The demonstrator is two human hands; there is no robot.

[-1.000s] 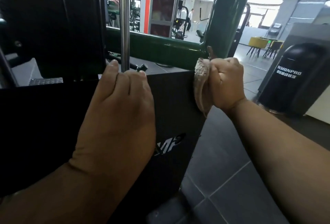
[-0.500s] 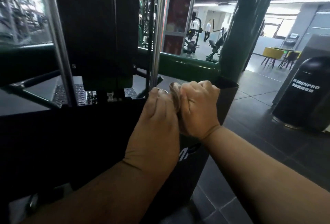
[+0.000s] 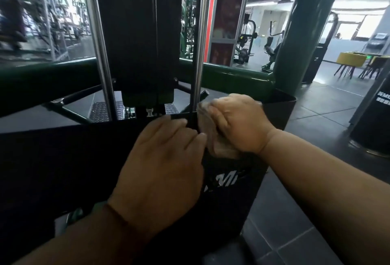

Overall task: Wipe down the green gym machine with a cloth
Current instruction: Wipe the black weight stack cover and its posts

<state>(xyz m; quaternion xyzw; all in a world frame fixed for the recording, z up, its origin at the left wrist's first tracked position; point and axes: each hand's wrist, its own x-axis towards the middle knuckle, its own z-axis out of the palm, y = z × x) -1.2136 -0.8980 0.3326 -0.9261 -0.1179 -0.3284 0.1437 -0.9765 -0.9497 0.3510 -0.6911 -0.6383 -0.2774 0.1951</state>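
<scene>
At about 9 o'clock in the view a chrome guide rod (image 3: 99, 53) rises in front of the dark weight stack (image 3: 137, 32), and behind them the green frame tube (image 3: 42, 79) of the gym machine runs across. Lower, near the middle, the left hand (image 3: 166, 159) lies with fairly straight fingers on the top edge of the black shroud (image 3: 63, 169); it holds nothing and seems only to steady the body. Its fingertips are very close to the second chrome rod (image 3: 199, 53), which goes down into the shroud at about 12 o'clock from this hand. Here is one risk, I think: if the stack or a moving part shifts, fingers resting at this edge could be pinched. Just at 3 o'clock from the left hand, the right hand (image 3: 238, 125) is curled around a crumpled pale cloth (image 3: 207, 131) and presses it on the shroud edge beside the rod. The cloth is bunched, so little surface touches the machine, and a loose corner may catch in the slot where the rod enters. Farther to 2 o'clock stands the thick green upright (image 3: 295, 43); it is not touched by the cloth now, and in my judgement it can be forgotten if the wiping stays on the black parts.
</scene>
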